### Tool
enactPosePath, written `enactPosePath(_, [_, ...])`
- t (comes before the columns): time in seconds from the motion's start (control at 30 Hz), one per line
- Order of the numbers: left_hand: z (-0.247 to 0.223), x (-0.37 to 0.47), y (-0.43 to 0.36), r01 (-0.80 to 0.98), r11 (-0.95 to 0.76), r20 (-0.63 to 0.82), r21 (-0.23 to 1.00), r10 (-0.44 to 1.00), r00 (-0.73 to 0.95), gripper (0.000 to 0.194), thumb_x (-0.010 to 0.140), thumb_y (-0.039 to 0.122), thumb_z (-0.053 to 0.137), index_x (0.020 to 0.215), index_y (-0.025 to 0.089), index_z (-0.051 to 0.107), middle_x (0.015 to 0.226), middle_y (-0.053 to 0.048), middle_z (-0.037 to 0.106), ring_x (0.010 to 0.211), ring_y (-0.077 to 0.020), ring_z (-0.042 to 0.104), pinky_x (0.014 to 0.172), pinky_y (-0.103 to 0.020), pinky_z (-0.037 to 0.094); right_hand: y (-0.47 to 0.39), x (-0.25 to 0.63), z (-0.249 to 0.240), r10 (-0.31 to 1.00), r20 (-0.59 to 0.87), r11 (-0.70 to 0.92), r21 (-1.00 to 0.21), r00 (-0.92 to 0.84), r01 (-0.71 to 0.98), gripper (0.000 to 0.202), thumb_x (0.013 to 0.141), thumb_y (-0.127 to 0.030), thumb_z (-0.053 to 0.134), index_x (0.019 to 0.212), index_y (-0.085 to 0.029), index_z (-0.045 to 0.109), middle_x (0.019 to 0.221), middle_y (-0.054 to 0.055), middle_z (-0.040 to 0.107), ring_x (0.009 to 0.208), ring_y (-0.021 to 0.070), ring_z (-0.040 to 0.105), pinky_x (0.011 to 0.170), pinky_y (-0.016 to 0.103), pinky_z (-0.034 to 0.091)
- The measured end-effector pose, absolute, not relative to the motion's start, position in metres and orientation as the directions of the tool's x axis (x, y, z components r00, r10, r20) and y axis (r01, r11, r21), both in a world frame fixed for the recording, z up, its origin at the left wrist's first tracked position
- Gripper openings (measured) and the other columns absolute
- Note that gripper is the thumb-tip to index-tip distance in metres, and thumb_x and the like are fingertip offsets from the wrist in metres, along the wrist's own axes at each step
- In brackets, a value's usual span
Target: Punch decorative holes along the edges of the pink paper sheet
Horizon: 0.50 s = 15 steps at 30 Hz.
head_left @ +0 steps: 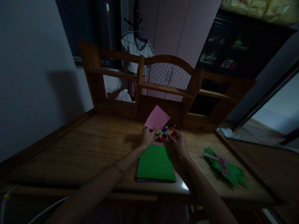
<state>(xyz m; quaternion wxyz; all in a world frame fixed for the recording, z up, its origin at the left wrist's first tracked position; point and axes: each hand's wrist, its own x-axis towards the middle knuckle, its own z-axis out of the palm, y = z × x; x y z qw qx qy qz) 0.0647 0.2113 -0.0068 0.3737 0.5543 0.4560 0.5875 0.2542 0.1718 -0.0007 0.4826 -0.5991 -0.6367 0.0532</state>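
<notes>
My left hand (pixel 148 137) pinches a pink sheet of paper (pixel 157 118) by its lower edge, holding it up above the table. Thumb and index finger of my right hand (pixel 179 142) are spread apart beside a small red spool-like piece (pixel 173 134); whether they touch it I cannot tell. Between my hands stand several small spool-like pieces with pale tops, among them a purple one (pixel 165 128), a red one (pixel 160 138) and a green one (pixel 158 133). A green stack of sheets (pixel 155 163) lies in front of them, a pinkish edge showing at its left.
To the right on the wooden table (pixel 93 155) lies a pile of green cut strips (pixel 233 174) with a pink patterned bundle (pixel 223 163) on top. A wooden shelf rack (pixel 167 88) rises along the back edge. A wall (pixel 42 77) borders the left.
</notes>
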Motion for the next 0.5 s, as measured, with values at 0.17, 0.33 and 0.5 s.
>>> enactPosePath(0.17, [-0.005,0.064,0.211,0.085,-0.311,0.32,0.947,0.94,-0.122,0.03,0.075,0.04,0.068,0.085,0.012,0.068,0.071,-0.007,0.068,0.073,-0.0193,0.066,0.064,-0.027,0.05,0.17,0.252,-0.003,0.84,0.493,0.295,-0.766,0.228,0.572,0.058,0.072,-0.043,0.067,0.123,-0.017,0.053,0.074,0.001,0.061,0.062,0.0171,0.053,0.06,0.028,0.039])
enactPosePath(0.33, [-0.01,0.065,0.214,0.103,-0.34,0.351,0.935,0.93,-0.109,0.034,0.078,0.043,0.065,0.088,0.011,0.067,0.075,-0.008,0.069,0.074,-0.0189,0.065,0.064,-0.027,0.05,0.174,0.255,-0.009,0.841,0.512,0.293,-0.703,0.175,0.648,0.029,0.072,-0.037,0.067,0.095,-0.019,0.062,0.081,0.006,0.065,0.07,0.0206,0.058,0.064,0.03,0.043])
enactPosePath(0.5, [-0.013,0.066,0.216,0.109,-0.327,0.338,0.939,0.935,-0.109,0.037,0.08,0.048,0.06,0.083,0.011,0.067,0.073,-0.008,0.069,0.071,-0.0182,0.065,0.062,-0.026,0.049,0.183,0.259,-0.019,0.832,0.546,0.289,-0.581,0.101,0.761,0.023,0.078,-0.026,0.057,0.097,-0.017,0.067,0.1,0.012,0.065,0.085,0.0228,0.06,0.077,0.035,0.045])
